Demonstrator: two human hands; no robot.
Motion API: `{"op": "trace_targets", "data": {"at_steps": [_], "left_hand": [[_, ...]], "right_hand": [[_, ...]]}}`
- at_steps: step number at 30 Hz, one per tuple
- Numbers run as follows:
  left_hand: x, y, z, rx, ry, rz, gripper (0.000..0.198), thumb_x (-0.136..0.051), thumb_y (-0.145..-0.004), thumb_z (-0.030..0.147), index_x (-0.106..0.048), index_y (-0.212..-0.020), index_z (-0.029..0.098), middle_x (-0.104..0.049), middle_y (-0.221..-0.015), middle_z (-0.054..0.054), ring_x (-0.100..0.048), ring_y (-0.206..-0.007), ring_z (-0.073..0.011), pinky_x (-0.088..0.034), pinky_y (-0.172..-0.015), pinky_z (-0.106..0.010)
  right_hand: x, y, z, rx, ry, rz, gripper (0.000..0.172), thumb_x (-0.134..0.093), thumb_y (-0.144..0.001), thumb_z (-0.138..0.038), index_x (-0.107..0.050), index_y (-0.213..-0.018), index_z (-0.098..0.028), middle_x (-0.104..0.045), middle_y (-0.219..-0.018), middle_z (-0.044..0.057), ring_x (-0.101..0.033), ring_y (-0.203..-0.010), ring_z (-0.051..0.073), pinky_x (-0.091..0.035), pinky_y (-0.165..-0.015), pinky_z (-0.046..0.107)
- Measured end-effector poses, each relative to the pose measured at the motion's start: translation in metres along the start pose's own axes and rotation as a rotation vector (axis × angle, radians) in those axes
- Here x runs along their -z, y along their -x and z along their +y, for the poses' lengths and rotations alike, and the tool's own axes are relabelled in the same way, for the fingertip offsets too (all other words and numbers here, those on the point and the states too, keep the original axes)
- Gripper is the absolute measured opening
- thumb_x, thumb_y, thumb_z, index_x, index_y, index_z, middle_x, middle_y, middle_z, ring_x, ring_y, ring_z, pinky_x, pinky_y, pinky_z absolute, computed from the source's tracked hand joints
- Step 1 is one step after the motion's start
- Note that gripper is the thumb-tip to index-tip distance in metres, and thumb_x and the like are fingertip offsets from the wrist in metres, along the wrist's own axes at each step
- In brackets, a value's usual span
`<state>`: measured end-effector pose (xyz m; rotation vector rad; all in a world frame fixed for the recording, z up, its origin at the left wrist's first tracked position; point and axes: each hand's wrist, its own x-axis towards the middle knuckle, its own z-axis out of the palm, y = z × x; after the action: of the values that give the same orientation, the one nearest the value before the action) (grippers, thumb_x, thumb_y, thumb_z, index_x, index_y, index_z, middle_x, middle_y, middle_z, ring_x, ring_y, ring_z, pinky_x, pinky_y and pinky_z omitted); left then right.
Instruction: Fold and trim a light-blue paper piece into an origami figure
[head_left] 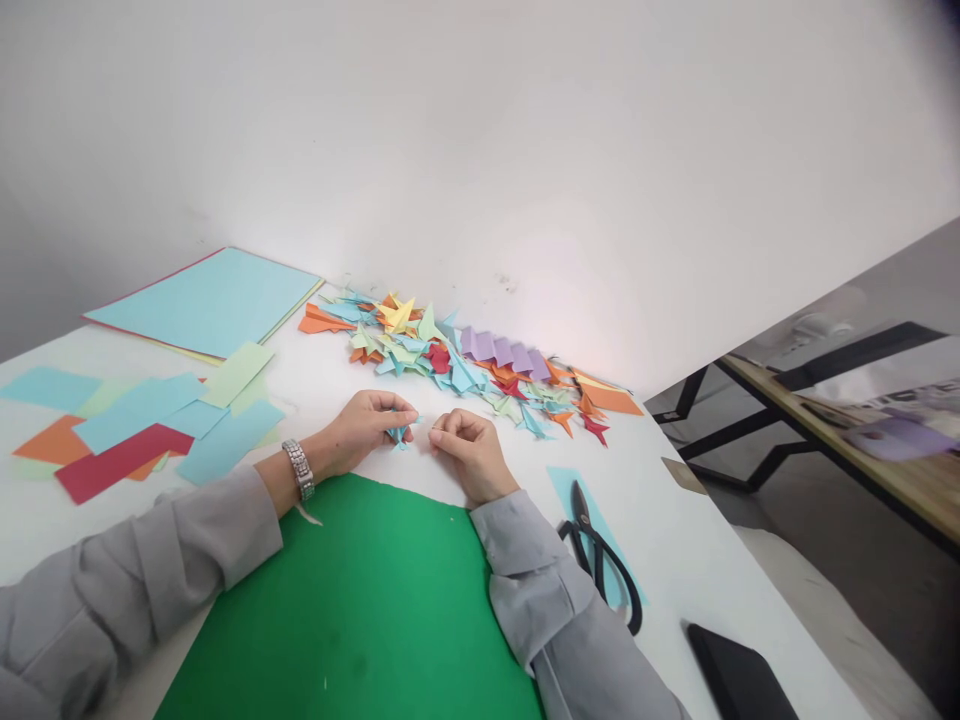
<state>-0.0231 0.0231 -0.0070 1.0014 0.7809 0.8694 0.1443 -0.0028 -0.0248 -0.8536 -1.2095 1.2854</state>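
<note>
My left hand (373, 428) is closed on a small folded blue paper piece (399, 436), held between thumb and fingers above the white table. Just to its right, my right hand (472, 450) is closed in a pinch, its fingertips a short gap from the blue piece. What the right fingers hold, if anything, is too small to make out. A green sheet (352, 600) lies below both hands. Beyond them, along the wall, spreads a heap of folded paper shapes (427, 350) in blue, orange, yellow, green, red and purple.
Colored paper rectangles (131, 455) lie scattered at the left. Large sheets (210, 300) are stacked behind them. Black scissors (598, 545) rest on a blue strip (561, 484) to the right, and a black phone-like object (739, 675) lies near the right edge of the table (705, 560).
</note>
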Motion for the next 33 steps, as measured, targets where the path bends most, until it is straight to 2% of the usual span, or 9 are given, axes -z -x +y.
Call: {"op": "trace_targets", "data": {"at_steps": [5, 9, 12, 14, 16, 17, 21, 24, 33], "left_hand": [[0.0005, -0.0002, -0.0028, -0.048, -0.064, -0.031, 0.027, -0.077, -0.058, 0.033, -0.063, -0.067, 0.012, -0.059, -0.055, -0.001, -0.052, -0.054, -0.0108, -0.036, -0.053, -0.025], [0.0010, -0.0011, -0.0043, -0.061, -0.089, -0.038, 0.026, -0.075, -0.061, 0.034, -0.062, -0.067, 0.012, -0.059, -0.056, -0.001, -0.052, -0.054, -0.0106, -0.037, -0.054, -0.025], [0.0012, -0.0015, -0.0046, -0.059, -0.090, -0.018, 0.027, -0.077, -0.058, 0.034, -0.062, -0.066, 0.013, -0.059, -0.057, -0.002, -0.052, -0.055, -0.0109, -0.037, -0.054, -0.026], [0.0017, -0.0015, -0.0051, -0.065, -0.096, -0.022, 0.027, -0.077, -0.059, 0.034, -0.062, -0.067, 0.013, -0.060, -0.058, -0.002, -0.053, -0.055, -0.0110, -0.038, -0.054, -0.025], [0.0025, -0.0015, -0.0060, -0.076, -0.106, -0.036, 0.026, -0.075, -0.061, 0.034, -0.062, -0.069, 0.013, -0.060, -0.059, -0.002, -0.053, -0.055, -0.0109, -0.038, -0.054, -0.025], [0.0028, -0.0014, -0.0064, -0.081, -0.110, -0.045, 0.025, -0.074, -0.062, 0.034, -0.062, -0.069, 0.013, -0.061, -0.059, -0.002, -0.053, -0.055, -0.0109, -0.038, -0.053, -0.025], [0.0029, -0.0005, -0.0060, -0.093, -0.127, -0.050, 0.026, -0.074, -0.063, 0.034, -0.062, -0.070, 0.012, -0.060, -0.058, -0.002, -0.053, -0.055, -0.0113, -0.037, -0.053, -0.025], [0.0018, 0.0004, -0.0045, -0.084, -0.133, -0.037, 0.028, -0.073, -0.062, 0.035, -0.062, -0.072, 0.012, -0.060, -0.056, -0.002, -0.052, -0.053, -0.0113, -0.037, -0.052, -0.025], [0.0022, -0.0001, -0.0045, -0.065, -0.145, -0.096, 0.027, -0.072, -0.066, 0.037, -0.062, -0.072, 0.012, -0.059, -0.057, -0.002, -0.051, -0.054, -0.0103, -0.035, -0.051, -0.024]], "right_hand": [[-0.0031, -0.0002, -0.0010, -0.030, 0.029, 0.040, 0.023, -0.081, -0.056, -0.023, -0.062, -0.069, -0.021, -0.064, -0.063, -0.004, -0.055, -0.054, 0.011, -0.044, -0.056, 0.026], [-0.0027, -0.0008, -0.0010, -0.039, 0.054, 0.031, 0.024, -0.079, -0.060, -0.032, -0.059, -0.058, -0.019, -0.062, -0.055, -0.002, -0.053, -0.051, 0.011, -0.044, -0.055, 0.025], [-0.0017, -0.0018, -0.0011, -0.059, -0.035, 0.081, 0.038, -0.070, -0.071, -0.043, -0.048, -0.049, -0.020, -0.043, -0.034, -0.008, -0.035, -0.034, 0.007, -0.037, -0.043, 0.023], [-0.0017, -0.0021, -0.0012, -0.088, -0.086, 0.086, 0.029, -0.070, -0.071, -0.041, -0.053, -0.060, -0.020, -0.032, -0.029, -0.013, -0.021, -0.029, 0.005, -0.032, -0.037, 0.022], [-0.0022, -0.0016, -0.0011, -0.107, -0.063, 0.064, 0.021, -0.073, -0.068, -0.035, -0.060, -0.077, -0.021, -0.031, -0.029, -0.015, -0.018, -0.028, 0.004, -0.032, -0.036, 0.020], [-0.0025, -0.0012, -0.0010, -0.108, -0.031, 0.054, 0.022, -0.074, -0.067, -0.033, -0.062, -0.082, -0.021, -0.033, -0.030, -0.015, -0.019, -0.028, 0.004, -0.033, -0.037, 0.020], [-0.0035, 0.0007, -0.0009, -0.068, 0.093, 0.062, 0.017, -0.076, -0.064, -0.029, -0.064, -0.069, -0.018, -0.045, -0.035, -0.010, -0.034, -0.031, 0.005, -0.031, -0.036, 0.020], [-0.0040, 0.0013, -0.0017, -0.067, 0.104, 0.058, 0.017, -0.077, -0.061, -0.028, -0.066, -0.070, -0.019, -0.055, -0.042, -0.006, -0.045, -0.036, 0.007, -0.031, -0.036, 0.020], [-0.0046, 0.0008, 0.0000, -0.047, 0.109, 0.050, 0.017, -0.080, -0.058, -0.025, -0.066, -0.067, -0.019, -0.063, -0.052, -0.003, -0.052, -0.043, 0.009, -0.042, -0.042, 0.021]]}}
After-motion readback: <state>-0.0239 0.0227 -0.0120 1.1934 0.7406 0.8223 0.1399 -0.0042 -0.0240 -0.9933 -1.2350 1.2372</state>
